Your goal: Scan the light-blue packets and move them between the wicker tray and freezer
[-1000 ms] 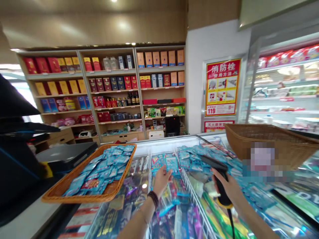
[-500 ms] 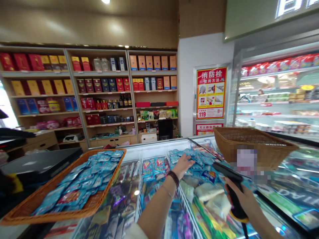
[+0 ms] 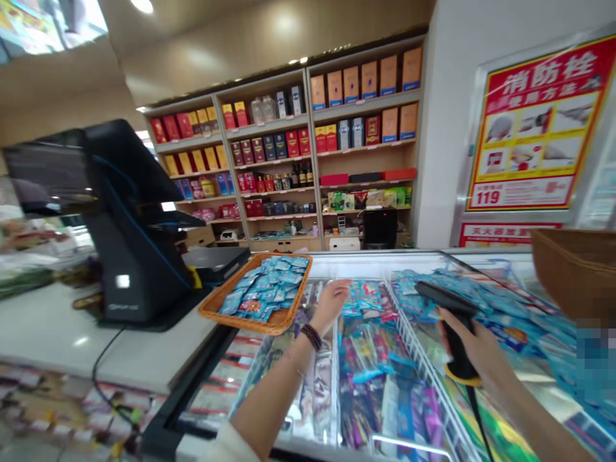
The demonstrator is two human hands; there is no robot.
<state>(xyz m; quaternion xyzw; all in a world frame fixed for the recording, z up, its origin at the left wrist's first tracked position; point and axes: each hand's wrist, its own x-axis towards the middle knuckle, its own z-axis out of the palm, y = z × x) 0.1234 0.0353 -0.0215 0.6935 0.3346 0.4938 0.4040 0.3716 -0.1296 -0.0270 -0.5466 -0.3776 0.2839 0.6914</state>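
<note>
Scanner (image 3: 455, 340), a black barcode gun with a yellow collar and trailing cord, sits clamped in the right hand (image 3: 481, 353), fingers wrapped round the handle, its nose angled forward over the freezer (image 3: 375, 258). The left hand (image 3: 332, 305) is empty, fingers loosely apart, above the freezer's packets (image 3: 370, 359), just beside the wicker tray (image 3: 235, 323) at the freezer's left edge. Blue sachets (image 3: 264, 289) lie heaped in that tray. More sachets (image 3: 433, 295) cover the freezer's right compartment, beyond the wire divider (image 3: 422, 359).
</note>
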